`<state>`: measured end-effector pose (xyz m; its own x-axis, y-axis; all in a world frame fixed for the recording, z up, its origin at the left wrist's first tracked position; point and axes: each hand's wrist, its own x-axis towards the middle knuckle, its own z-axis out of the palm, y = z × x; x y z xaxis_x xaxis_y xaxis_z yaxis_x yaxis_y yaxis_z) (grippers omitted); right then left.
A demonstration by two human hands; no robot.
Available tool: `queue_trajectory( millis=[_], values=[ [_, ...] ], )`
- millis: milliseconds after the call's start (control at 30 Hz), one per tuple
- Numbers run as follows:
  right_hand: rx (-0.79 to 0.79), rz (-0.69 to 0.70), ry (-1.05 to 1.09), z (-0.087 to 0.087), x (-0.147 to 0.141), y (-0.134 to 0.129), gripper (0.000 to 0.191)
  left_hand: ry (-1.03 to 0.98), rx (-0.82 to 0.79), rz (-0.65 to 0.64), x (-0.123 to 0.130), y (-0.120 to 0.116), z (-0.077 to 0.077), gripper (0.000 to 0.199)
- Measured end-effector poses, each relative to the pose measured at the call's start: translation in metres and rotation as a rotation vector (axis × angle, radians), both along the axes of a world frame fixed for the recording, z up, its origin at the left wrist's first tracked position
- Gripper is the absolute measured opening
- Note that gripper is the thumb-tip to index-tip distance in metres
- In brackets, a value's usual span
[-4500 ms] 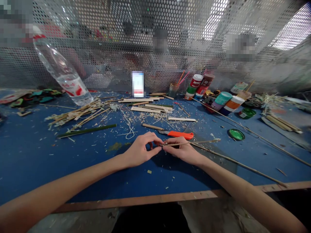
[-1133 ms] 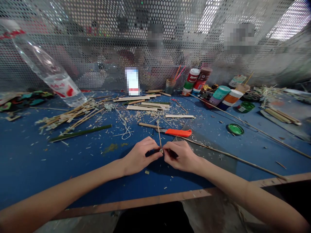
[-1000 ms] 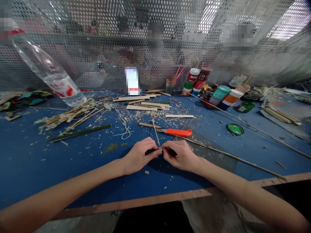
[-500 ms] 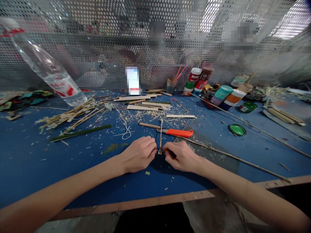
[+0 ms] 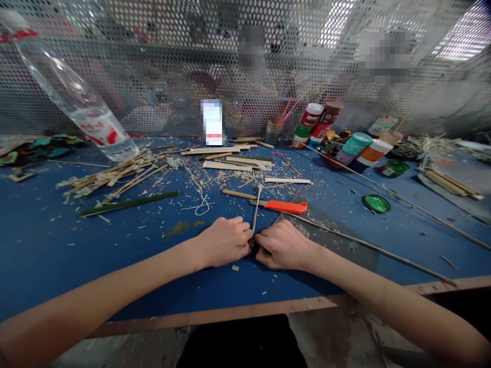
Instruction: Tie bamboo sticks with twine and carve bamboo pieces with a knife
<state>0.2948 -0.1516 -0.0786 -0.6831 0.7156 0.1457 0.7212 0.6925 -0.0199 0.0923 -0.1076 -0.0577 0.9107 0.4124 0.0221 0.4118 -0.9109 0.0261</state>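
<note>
A thin bamboo stick [image 5: 257,209] points away from me, its near end between my two hands. My left hand [image 5: 229,242] is closed, its fingertips pressed at the near end of that stick. Close beside it my right hand [image 5: 283,245] is closed too, knuckles up, and whatever its fingers pinch is hidden. Just beyond the hands lies a craft knife [image 5: 286,206] with an orange handle, its blade towards the stick. A short round bamboo piece [image 5: 238,194] rests behind the blade.
Split bamboo strips [image 5: 226,166] and shavings litter the blue table [image 5: 153,271]. A bundle of sticks [image 5: 115,176] and a water bottle [image 5: 102,128] are at left. Paint bottles [image 5: 356,145], an open green lid [image 5: 376,203] and long canes [image 5: 368,247] occupy the right. A mesh panel [image 5: 161,66] stands behind.
My hands have come closer together around the stick's near end, which is now mostly covered. My right fingers have curled tighter, and the stick leans slightly more to the right.
</note>
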Motion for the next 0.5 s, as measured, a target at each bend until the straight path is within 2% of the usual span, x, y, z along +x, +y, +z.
queue_trajectory(
  millis=[500],
  values=[
    [-0.057,-0.023,0.025,0.0028,0.0025,-0.0015,0.014,-0.034,-0.004,0.047,-0.0057,0.0017,-0.0034,0.018]
  ],
)
